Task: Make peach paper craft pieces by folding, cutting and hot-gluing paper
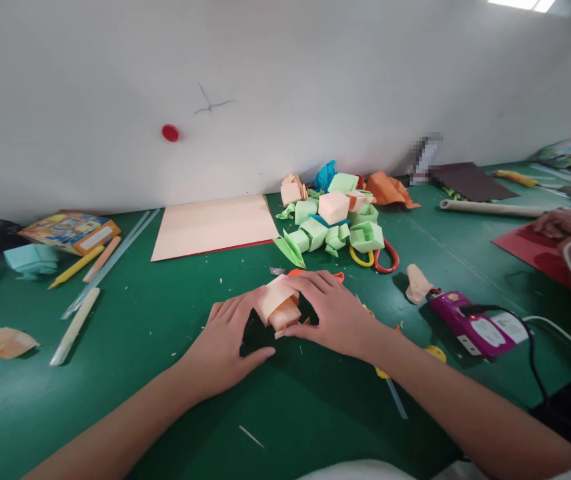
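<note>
A folded peach paper piece (280,303) is held just above the green table (175,427), near the middle of the view. My right hand (333,313) grips its right side between thumb and fingers. On its left, my left hand (228,337) has its fingertips against the paper, while the thumb stands apart below it. Part of the paper is covered by my fingers. Behind my hands lies an orange-handled tool (336,276), partly hidden.
Folded green and peach paper pieces (334,208) are heaped near the wall, beside red-handled scissors (388,259). Peach sheets (215,227) lie behind left. A purple power strip (473,323) with cables sits right, near another person's hand (565,227). Glue sticks (75,327) lie left.
</note>
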Tool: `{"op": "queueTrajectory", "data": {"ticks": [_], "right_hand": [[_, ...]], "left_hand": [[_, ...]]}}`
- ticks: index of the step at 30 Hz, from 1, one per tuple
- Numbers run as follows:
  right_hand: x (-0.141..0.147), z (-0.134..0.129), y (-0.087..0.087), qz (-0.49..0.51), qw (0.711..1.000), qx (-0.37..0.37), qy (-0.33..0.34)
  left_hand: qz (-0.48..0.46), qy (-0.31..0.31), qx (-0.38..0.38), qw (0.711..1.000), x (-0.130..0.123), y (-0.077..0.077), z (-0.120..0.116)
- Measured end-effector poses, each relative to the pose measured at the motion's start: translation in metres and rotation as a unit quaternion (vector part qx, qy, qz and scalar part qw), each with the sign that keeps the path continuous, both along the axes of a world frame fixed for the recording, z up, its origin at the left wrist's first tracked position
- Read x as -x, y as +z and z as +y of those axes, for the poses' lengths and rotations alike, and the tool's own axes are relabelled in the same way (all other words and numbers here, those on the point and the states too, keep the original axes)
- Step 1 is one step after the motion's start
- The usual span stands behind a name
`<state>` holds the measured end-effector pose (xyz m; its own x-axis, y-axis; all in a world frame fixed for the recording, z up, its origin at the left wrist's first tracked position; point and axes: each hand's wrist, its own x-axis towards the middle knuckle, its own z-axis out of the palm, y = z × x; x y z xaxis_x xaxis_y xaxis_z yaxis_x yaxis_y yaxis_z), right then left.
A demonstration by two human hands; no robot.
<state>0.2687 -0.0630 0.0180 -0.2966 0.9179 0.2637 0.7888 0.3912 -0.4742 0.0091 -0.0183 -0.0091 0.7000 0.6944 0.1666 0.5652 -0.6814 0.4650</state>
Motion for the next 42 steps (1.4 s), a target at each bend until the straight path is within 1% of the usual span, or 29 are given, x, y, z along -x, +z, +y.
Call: {"op": "queueTrajectory", "data": {"ticks": [5, 7, 11, 15, 22, 24, 30, 35, 42], "right_hand": [[-0.013, -0.003, 0.010, 0.006, 0.996, 0.073, 0.045], [-0.018, -0.004, 0.012, -0.005, 0.994, 0.085, 0.066], [-0.023, -0.005, 0.011, -0.029, 0.993, 0.071, 0.084], [-0.017, -0.006, 0.009, -0.034, 0.995, 0.054, 0.083], [-0.003, -0.007, 0.003, -0.007, 0.999, 0.017, 0.050], [-0.002, -0.006, -0.001, 0.005, 0.999, 0.012, 0.041], [-0.001, -0.006, -0.008, 0.027, 0.999, 0.011, 0.042], [-0.001, -0.006, -0.008, 0.028, 0.999, 0.002, 0.032], [-0.001, -0.006, -0.007, 0.010, 0.999, -0.010, 0.033]], "left_hand": [[-0.004, 0.001, 0.004, 1.000, -0.001, 0.001, 0.003], [0.001, 0.000, 0.008, 1.000, -0.001, 0.002, 0.003], [0.002, 0.005, 0.014, 1.000, -0.001, 0.003, 0.002], [-0.003, 0.005, 0.014, 1.000, -0.001, 0.003, 0.001], [-0.020, -0.004, 0.009, 1.000, -0.001, 0.005, 0.001], [-0.026, -0.013, 0.005, 1.000, -0.001, 0.005, 0.001], [-0.018, -0.050, -0.014, 0.998, 0.001, 0.007, -0.001], [-0.020, -0.055, -0.020, 0.998, 0.001, 0.008, -0.001], [-0.022, -0.052, -0.011, 0.998, 0.001, 0.007, 0.000]]}}
